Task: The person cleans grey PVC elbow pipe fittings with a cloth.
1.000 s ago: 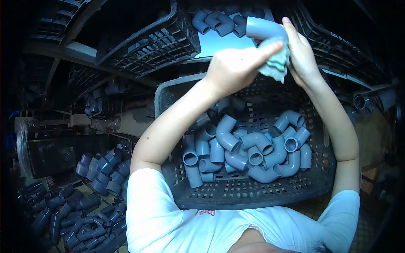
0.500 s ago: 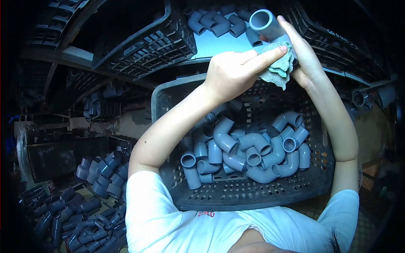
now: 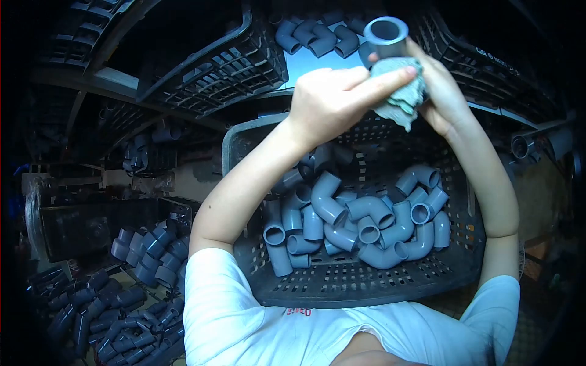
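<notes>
A grey pipe elbow (image 3: 387,38) is held up at the top centre, its round open end toward the camera. My right hand (image 3: 444,91) is closed round its far side, with the fingers partly hidden. My left hand (image 3: 342,97) presses a crumpled pale green cloth (image 3: 400,91) against the elbow, thumb along the cloth. Below my hands, a black perforated crate (image 3: 366,293) holds several grey elbows (image 3: 372,210), lying in mixed directions.
Several elbows (image 3: 320,39) lie on a light surface (image 3: 299,67) behind my hands. Black crates (image 3: 213,73) stand at the upper left and upper right (image 3: 476,55). Piles of grey fittings (image 3: 122,323) lie at the lower left.
The held elbow has tilted, so its open end now faces more upward. The cloth and my left hand have shifted slightly, still against it.
</notes>
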A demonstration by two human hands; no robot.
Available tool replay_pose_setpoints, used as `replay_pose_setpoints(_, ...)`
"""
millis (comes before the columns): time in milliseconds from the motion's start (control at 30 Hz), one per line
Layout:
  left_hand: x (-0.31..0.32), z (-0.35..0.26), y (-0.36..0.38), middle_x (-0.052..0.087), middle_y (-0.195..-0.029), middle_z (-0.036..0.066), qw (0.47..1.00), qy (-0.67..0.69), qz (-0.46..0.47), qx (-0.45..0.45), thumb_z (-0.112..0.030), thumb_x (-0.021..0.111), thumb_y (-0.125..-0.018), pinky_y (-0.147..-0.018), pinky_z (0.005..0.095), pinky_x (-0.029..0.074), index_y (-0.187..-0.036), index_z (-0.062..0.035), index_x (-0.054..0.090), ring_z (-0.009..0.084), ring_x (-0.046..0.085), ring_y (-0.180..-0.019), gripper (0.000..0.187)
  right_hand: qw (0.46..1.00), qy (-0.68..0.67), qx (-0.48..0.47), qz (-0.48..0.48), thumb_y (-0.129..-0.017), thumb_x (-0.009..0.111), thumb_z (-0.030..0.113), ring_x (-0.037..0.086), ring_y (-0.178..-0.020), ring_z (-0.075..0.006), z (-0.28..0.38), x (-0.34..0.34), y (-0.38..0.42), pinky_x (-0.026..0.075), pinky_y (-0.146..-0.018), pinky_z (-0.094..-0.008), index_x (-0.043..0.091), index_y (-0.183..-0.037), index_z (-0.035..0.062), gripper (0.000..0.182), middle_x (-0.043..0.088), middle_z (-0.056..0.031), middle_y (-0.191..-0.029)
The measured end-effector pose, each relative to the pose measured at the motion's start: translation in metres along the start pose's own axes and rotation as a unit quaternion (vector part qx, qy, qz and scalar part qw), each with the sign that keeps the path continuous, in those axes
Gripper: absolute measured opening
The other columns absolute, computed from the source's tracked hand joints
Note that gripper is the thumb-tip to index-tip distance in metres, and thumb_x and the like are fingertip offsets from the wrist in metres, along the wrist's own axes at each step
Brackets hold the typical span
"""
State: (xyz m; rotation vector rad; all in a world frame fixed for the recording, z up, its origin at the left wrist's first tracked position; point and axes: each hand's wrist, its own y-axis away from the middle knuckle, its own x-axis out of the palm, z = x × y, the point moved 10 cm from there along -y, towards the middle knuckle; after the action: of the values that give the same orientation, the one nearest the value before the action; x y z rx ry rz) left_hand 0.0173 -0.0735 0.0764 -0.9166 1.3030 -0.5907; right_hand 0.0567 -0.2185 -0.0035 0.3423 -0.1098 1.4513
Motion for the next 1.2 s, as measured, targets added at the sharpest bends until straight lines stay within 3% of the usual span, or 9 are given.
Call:
replay_pose_setpoints(100, 0.000, -0.005, -0.003, 0.055, -0.064, 0.003, 0.995, -0.078, 0.060, 0.002, 0.003, 0.064, -0.074, -0.049, 0.0315, 0.046, -0.132, -0.0219, 0.067, 0.0191, 0.054, -0.050, 0.063, 0.998, -0.020, 0.029, 0.054, -0.104, 0.053, 0.043, 0.068, -0.095, -0.0113, -0.015, 0.013, 0.002, 0.055, -0.086, -0.0292, 0.065, -0.116, 0.0055, 0.041, 0.069, -0.0049, -0.105)
replay_pose_setpoints(233, -0.009, 0.026, 0.001, 0.069, -0.078, 0.008, 0.994, -0.063, -0.015, -0.084, 0.006, 0.063, -0.074, -0.056, 0.0326, 0.054, -0.131, -0.0202, 0.067, 0.0233, 0.065, -0.059, 0.062, 0.998, 0.012, -0.065, 0.002, -0.105, 0.051, 0.043, 0.066, -0.103, -0.0099, 0.010, 0.009, 0.006, 0.052, -0.093, -0.0280, 0.064, -0.120, 0.0044, 0.043, 0.069, -0.0057, -0.108)
replay_pose_setpoints(367, 0.014, 0.001, 0.007, 0.072, -0.085, 0.007, 0.992, -0.033, 0.072, -0.093, 0.008, 0.064, -0.070, -0.060, 0.0323, 0.055, -0.130, -0.0251, 0.067, 0.0231, 0.070, -0.067, 0.069, 0.995, 0.050, -0.080, 0.017, -0.104, 0.053, 0.042, 0.062, -0.108, -0.0104, 0.007, 0.009, 0.001, 0.047, -0.097, -0.0266, 0.063, -0.128, 0.0017, 0.048, 0.067, -0.0058, -0.113)
replay_pose_setpoints(533, -0.006, 0.022, 0.003, 0.071, -0.115, 0.016, 0.985, 0.074, -0.015, -0.157, 0.013, 0.059, -0.073, -0.081, 0.0313, 0.059, -0.132, -0.0111, 0.065, 0.0269, 0.074, -0.094, 0.064, 0.969, 0.074, -0.235, 0.028, -0.108, 0.047, 0.034, 0.061, -0.110, -0.0092, 0.028, 0.009, 0.003, 0.046, -0.098, -0.0251, 0.065, -0.121, 0.0024, 0.039, 0.067, -0.0039, -0.113)
replay_pose_setpoints(667, -0.004, 0.022, 0.004, 0.071, -0.116, 0.018, 0.976, 0.126, -0.036, -0.174, 0.012, 0.058, -0.075, -0.085, 0.0326, 0.058, -0.131, -0.0079, 0.064, 0.0272, 0.074, -0.098, 0.060, 0.961, 0.082, -0.263, 0.005, -0.107, 0.049, 0.032, 0.062, -0.107, -0.0091, 0.033, 0.013, 0.009, 0.047, -0.096, -0.0246, 0.064, -0.123, 0.0036, 0.035, 0.067, -0.0042, -0.115)
replay_pose_setpoints(933, -0.009, 0.030, 0.007, 0.071, -0.119, 0.015, 0.951, 0.210, -0.099, -0.206, 0.013, 0.052, -0.080, -0.089, 0.0277, 0.054, -0.130, -0.0026, 0.064, 0.0181, 0.071, -0.101, 0.054, 0.990, -0.001, -0.139, 0.023, -0.107, 0.048, 0.038, 0.062, -0.103, -0.0062, 0.016, 0.019, 0.008, 0.049, -0.092, -0.0255, 0.062, -0.123, 0.0032, 0.040, 0.066, -0.0022, -0.107)
replay_pose_setpoints(967, -0.016, 0.037, 0.007, 0.072, -0.114, 0.015, 0.946, 0.206, -0.136, -0.212, 0.010, 0.056, -0.078, -0.075, 0.0295, 0.059, -0.132, -0.0103, 0.065, 0.0252, 0.075, -0.086, 0.058, 0.990, 0.000, -0.143, 0.023, -0.107, 0.048, 0.038, 0.062, -0.103, -0.0062, 0.019, 0.016, 0.009, 0.049, -0.092, -0.0255, 0.062, -0.123, 0.0032, 0.040, 0.066, -0.0022, -0.107)
replay_pose_setpoints(1033, -0.018, 0.036, 0.006, 0.071, -0.119, 0.018, 0.960, 0.167, -0.095, -0.205, 0.015, 0.053, -0.077, -0.086, 0.0292, 0.057, -0.129, -0.0051, 0.065, 0.0211, 0.074, -0.098, 0.057, 0.997, -0.019, -0.056, 0.042, -0.107, 0.048, 0.037, 0.064, -0.102, -0.0080, 0.003, 0.015, 0.007, 0.052, -0.090, -0.0262, 0.060, -0.124, 0.0029, 0.040, 0.067, -0.0031, -0.108)
replay_pose_setpoints(1200, 0.016, 0.003, 0.017, 0.075, -0.098, 0.012, 0.987, 0.085, 0.071, -0.115, 0.012, 0.062, -0.067, -0.071, 0.0339, 0.058, -0.124, -0.0181, 0.071, 0.0273, 0.074, -0.079, 0.065, 0.995, -0.059, 0.047, 0.072, -0.105, 0.049, 0.042, 0.069, -0.095, -0.0110, -0.016, 0.022, 0.009, 0.058, -0.081, -0.0287, 0.060, -0.120, 0.0062, 0.041, 0.068, -0.0052, -0.106)
